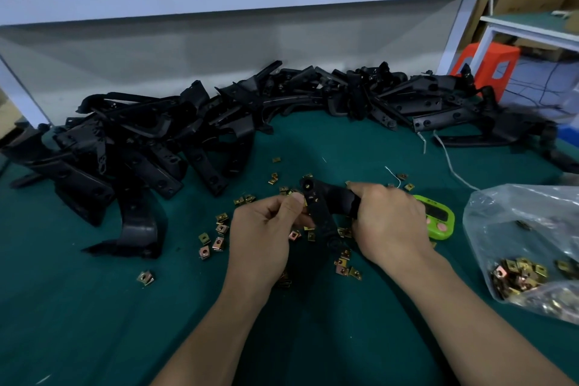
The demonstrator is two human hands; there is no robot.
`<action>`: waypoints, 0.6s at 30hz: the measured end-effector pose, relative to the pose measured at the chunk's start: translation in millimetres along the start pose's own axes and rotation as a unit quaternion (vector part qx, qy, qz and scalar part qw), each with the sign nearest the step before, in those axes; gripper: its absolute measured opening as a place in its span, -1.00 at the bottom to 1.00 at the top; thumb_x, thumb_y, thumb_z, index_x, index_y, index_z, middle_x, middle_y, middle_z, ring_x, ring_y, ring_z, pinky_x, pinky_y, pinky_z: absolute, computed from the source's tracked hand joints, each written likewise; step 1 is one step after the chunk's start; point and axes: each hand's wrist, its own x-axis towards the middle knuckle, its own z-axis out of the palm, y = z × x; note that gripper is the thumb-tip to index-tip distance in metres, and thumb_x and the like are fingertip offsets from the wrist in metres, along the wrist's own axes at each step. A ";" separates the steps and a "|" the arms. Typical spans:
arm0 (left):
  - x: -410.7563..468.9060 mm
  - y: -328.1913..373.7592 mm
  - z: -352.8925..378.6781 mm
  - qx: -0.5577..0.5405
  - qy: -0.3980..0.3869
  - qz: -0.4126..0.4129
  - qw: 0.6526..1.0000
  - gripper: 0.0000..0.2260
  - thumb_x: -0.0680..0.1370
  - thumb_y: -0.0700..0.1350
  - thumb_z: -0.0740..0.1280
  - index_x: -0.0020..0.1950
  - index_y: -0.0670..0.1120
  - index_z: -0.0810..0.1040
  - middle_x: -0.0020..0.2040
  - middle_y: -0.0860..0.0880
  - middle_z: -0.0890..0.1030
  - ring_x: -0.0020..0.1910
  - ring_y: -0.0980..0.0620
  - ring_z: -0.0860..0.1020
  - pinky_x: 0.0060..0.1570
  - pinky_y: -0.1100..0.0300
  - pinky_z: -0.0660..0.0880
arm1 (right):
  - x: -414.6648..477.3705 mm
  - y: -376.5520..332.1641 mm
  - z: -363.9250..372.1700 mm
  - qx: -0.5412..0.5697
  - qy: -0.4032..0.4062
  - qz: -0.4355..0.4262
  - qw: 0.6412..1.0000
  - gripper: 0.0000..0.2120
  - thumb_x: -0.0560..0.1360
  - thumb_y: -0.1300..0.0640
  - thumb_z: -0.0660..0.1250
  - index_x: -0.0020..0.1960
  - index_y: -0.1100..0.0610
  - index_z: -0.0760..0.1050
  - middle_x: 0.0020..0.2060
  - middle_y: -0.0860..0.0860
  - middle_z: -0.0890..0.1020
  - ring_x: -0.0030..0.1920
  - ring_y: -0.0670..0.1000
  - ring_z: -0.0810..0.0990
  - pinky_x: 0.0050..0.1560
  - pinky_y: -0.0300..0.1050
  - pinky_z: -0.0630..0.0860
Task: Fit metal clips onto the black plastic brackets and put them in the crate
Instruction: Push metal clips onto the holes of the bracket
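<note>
Clips lie all over the middle of the green worktop, small and gold, around and under the two hands.

The right hand is wrapped around the thick end of one black bracket and its grip is clamped tight on it. The bracket sits between the two hands, just above the worktop. Its flat arm with little holes points down toward the person.

The left hand pinches one gold clip between thumb and fingers, so its grip is closed on that clip. The clip is right at the left edge of the bracket's arm, near the top. It is too small to tell if it is pushed on.

A big pile of brackets runs along the back of the worktop, from the far left to the far right — all black and mixed up. One curved bracket lies alone at the front left of the pile.

A clear plastic bag sits on the right, with many more clips inside. A green timer rests just behind the right hand, partly hidden by it. A thin white string lies near the bag. An orange stool stands past the worktop, at the back right.
</note>
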 end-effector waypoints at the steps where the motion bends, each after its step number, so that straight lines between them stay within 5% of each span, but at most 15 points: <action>1: 0.2 -0.3 0.9 -0.004 0.008 -0.004 1.000 -0.66 0.64 0.06 0.32 -0.27 0.03 0.72 -0.28 0.02 0.72 -0.22 0.08 0.68 -0.14 0.35 0.54 | 0.0 -0.1 -0.5 0.003 0.000 0.001 1.000 -0.70 0.37 0.29 0.31 -0.05 -0.07 0.58 -0.32 -0.03 0.60 -0.25 0.14 0.54 -0.28 -0.06 0.28; 13: 2.5 1.4 -0.8 -0.017 -0.047 0.003 0.999 -0.65 0.65 -0.07 0.34 -0.33 -0.03 0.69 -0.30 -0.01 0.70 -0.24 0.12 0.65 -0.15 0.42 0.50 | 0.0 1.0 -5.9 0.024 -0.044 0.006 0.999 -0.61 0.36 0.28 0.34 0.06 -0.13 0.60 -0.32 -0.06 0.53 -0.24 0.12 0.51 -0.26 -0.07 0.32; 18: 1.4 2.8 -4.1 0.048 -0.031 0.045 0.997 -0.66 0.63 -0.07 0.37 -0.35 0.07 0.68 -0.41 0.08 0.65 -0.40 0.11 0.58 -0.36 0.40 0.44 | -1.2 -4.1 -3.6 0.006 -0.034 0.013 0.999 -0.68 0.40 0.29 0.29 -0.01 -0.09 0.60 -0.31 -0.01 0.60 -0.27 0.15 0.49 -0.27 -0.06 0.31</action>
